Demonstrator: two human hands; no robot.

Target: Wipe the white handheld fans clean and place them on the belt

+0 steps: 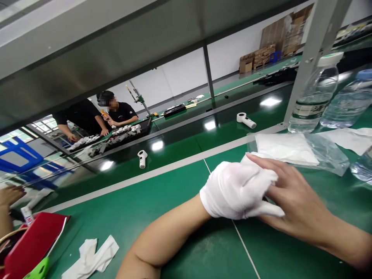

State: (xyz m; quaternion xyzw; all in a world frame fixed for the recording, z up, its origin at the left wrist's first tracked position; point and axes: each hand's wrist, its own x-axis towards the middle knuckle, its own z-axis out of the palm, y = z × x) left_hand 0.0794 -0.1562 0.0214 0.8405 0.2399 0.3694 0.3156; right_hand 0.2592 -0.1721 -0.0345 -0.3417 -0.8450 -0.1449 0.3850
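My left hand [235, 190] wears a white cloth glove [223, 193] and is held over the green tabletop. Its thumb sticks out and the glove's finger ends look loose and creased. My right hand [296, 193] is bare and curls against the glove's finger side, its fingertips closed on the cloth. A small dark spot shows between the hands; I cannot make out what it is. Just beyond them lies a clear plastic bag [331, 155] with folded white cloth [286, 148] in it.
White ring-headed devices [246, 120] lie on the dark green conveyor [186, 141]. Water bottles [312, 97] stand at right by a metal post. White cloth strips [94, 254] and a red case [36, 242] lie at left. Two people work across; another person's hand [11, 195] is far left.
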